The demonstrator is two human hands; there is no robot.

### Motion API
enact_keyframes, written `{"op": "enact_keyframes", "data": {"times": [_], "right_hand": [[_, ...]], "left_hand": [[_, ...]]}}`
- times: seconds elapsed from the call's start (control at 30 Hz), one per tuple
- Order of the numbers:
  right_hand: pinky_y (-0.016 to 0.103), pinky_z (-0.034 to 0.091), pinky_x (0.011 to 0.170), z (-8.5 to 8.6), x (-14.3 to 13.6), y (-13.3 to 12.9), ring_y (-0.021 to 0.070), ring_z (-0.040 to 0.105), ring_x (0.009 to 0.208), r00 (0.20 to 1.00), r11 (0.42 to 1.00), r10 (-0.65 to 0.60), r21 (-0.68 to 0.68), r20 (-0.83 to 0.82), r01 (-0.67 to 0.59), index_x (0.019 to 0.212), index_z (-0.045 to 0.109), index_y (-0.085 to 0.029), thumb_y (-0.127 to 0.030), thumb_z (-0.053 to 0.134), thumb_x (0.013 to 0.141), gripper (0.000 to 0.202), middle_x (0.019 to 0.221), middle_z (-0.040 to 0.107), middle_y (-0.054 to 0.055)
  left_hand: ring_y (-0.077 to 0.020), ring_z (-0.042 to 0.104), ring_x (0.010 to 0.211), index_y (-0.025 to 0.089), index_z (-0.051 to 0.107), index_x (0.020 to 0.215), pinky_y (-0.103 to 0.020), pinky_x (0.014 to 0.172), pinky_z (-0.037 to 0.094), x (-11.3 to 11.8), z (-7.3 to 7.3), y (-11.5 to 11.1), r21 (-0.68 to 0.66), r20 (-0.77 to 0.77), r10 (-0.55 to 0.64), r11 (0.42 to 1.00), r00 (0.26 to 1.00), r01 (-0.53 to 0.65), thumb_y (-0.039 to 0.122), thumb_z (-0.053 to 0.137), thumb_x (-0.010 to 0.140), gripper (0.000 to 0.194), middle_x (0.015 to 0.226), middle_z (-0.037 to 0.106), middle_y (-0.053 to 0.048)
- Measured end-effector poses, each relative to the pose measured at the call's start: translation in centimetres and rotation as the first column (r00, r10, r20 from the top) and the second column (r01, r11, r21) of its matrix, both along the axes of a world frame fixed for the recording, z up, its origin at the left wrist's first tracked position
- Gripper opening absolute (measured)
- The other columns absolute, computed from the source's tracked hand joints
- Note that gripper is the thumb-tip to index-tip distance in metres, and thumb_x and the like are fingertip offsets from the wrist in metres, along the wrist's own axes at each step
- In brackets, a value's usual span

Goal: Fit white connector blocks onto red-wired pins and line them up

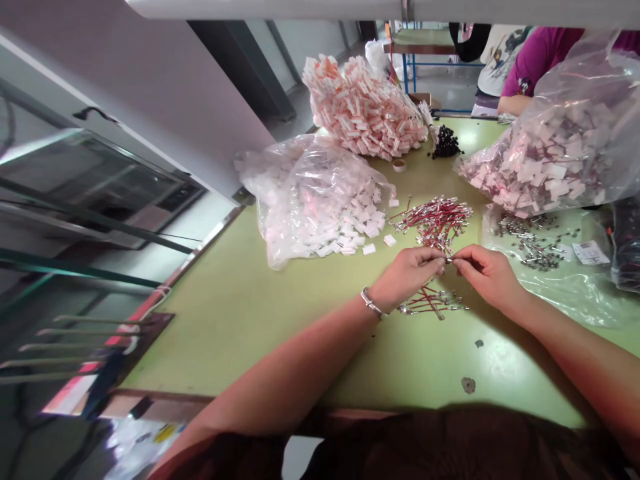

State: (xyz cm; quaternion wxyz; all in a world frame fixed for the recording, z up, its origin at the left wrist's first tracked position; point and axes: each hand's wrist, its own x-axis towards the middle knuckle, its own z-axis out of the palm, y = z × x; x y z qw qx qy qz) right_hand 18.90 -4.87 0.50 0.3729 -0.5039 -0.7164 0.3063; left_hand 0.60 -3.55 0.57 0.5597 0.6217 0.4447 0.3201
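My left hand [411, 275], with a silver bracelet [373, 303] at its wrist, is closed in a pinch. Facing it, my right hand [486, 275] pinches too, and the fingertips nearly meet. Between them shows a small dark and silver metal piece [449, 260], mostly covered by fingers; its exact kind cannot be made out. Just beyond lies a heap of short red wires [437, 217] with metal ends. A smaller bunch of red wires [433, 303] rests below the hands. To the right, small metal fittings [543, 253] lie loose on a clear plastic bag [565, 297].
Left of the wires, a plastic bag [300, 200] spills white connector housings [357, 220]. Behind it rises a pile of pinkish-white parts [363, 110], near black-tipped pieces [445, 142] and a tape roll [399, 165]. A full bag [555, 157] stands right, before a person's purple sleeve [537, 60].
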Motion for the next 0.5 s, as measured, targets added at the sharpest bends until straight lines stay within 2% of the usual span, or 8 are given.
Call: {"op": "enact_keyframes", "data": {"times": [0.07,0.13,0.23,0.3,0.4,0.47,0.5], "right_hand": [[0.026,0.041,0.056,0.1,0.1,0.1,0.0119,0.052,0.057,1.0,1.0,-0.008,-0.026,-0.021,0.007,0.08,0.062,-0.02,-0.031,0.055,0.083,0.014,0.064,0.062,-0.001],[0.026,0.042,0.054,0.2,0.1,0.1,0.0116,0.051,0.056,0.998,0.996,-0.009,-0.084,-0.066,0.004,0.08,0.062,-0.02,-0.033,0.056,0.082,0.015,0.066,0.061,-0.001],[0.025,0.042,0.048,0.6,-0.2,-0.2,0.0106,0.049,0.055,0.982,0.97,0.059,-0.221,-0.178,-0.098,0.08,0.061,-0.021,-0.038,0.058,0.08,0.017,0.076,0.062,0.0],[0.024,0.043,0.046,0.7,-0.7,-0.7,0.01,0.049,0.055,0.957,0.927,0.123,-0.314,-0.262,-0.205,0.078,0.06,-0.021,-0.04,0.059,0.079,0.019,0.085,0.064,0.002],[0.024,0.043,0.046,0.8,-1.4,-1.4,0.0092,0.048,0.052,0.931,0.862,0.211,-0.393,-0.299,-0.322,0.075,0.058,-0.021,-0.04,0.058,0.08,0.019,0.075,0.061,0.0],[0.024,0.042,0.046,0.9,-1.3,-1.3,0.0091,0.046,0.049,0.943,0.867,0.226,-0.391,-0.245,-0.309,0.077,0.058,-0.021,-0.037,0.056,0.081,0.017,0.064,0.055,-0.003],[0.024,0.042,0.047,1.0,-1.1,-1.1,0.0096,0.047,0.049,0.959,0.895,0.212,-0.357,-0.189,-0.269,0.077,0.058,-0.02,-0.036,0.055,0.082,0.017,0.062,0.053,-0.004]], "left_hand": [[-0.0091,0.052,0.06,0.015,0.062,0.082,-0.025,0.061,0.043,0.0,-0.1,0.1,-0.025,0.048,0.004,1.0,0.999,-0.003,0.027,0.056,0.083,0.014,0.069,0.062,0.0],[-0.0104,0.055,0.062,0.016,0.057,0.083,-0.027,0.064,0.045,0.1,-0.1,0.1,-0.051,0.173,0.044,0.998,0.984,-0.036,0.031,0.053,0.086,0.016,0.069,0.063,-0.001],[-0.0139,0.063,0.083,0.019,0.049,0.087,-0.032,0.083,0.046,0.3,0.1,0.1,-0.032,0.409,0.116,0.993,0.905,-0.112,0.032,0.05,0.089,0.014,0.081,0.068,-0.004],[-0.0152,0.062,0.096,0.02,0.046,0.087,-0.035,0.093,0.043,0.5,0.1,0.0,-0.009,0.476,0.137,0.989,0.869,-0.151,0.031,0.052,0.088,0.013,0.09,0.069,-0.005],[-0.0169,0.062,0.102,0.02,0.045,0.088,-0.037,0.095,0.042,0.6,0.0,-0.1,0.011,0.437,0.143,0.986,0.888,-0.165,0.032,0.052,0.088,0.014,0.097,0.069,-0.007],[-0.0185,0.061,0.103,0.019,0.046,0.092,-0.038,0.094,0.043,0.4,-0.2,0.1,0.04,0.362,0.155,0.983,0.919,-0.181,0.033,0.05,0.089,0.015,0.104,0.067,-0.01],[-0.0194,0.06,0.105,0.018,0.048,0.097,-0.039,0.094,0.044,0.2,-0.3,0.2,0.075,0.311,0.179,0.974,0.933,-0.212,0.033,0.049,0.089,0.017,0.11,0.065,-0.012]]}}
